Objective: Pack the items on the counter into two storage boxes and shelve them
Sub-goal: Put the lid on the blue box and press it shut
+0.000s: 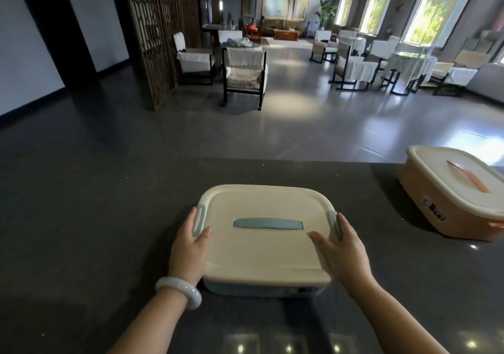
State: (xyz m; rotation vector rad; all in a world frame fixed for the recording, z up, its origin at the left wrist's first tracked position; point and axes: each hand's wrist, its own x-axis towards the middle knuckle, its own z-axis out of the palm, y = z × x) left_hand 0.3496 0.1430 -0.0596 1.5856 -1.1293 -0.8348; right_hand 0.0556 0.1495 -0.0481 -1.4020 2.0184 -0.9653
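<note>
Between left hand (191,241) and right hand (344,250), both pressed flat against its sides, sits a cream-lidded blue plastic box (261,247), contents hidden.

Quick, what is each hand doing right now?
Left hand: open, fingers straight against the left clip of the blue box, thumb on top.
Right hand: open, likewise at the right clip.

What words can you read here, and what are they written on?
"Bear": on the side of the orange box.
Small print just above "Bear": too blurred to read.
Dark mark low on the front of the blue box: too small to read.
No other text can be read.
</note>
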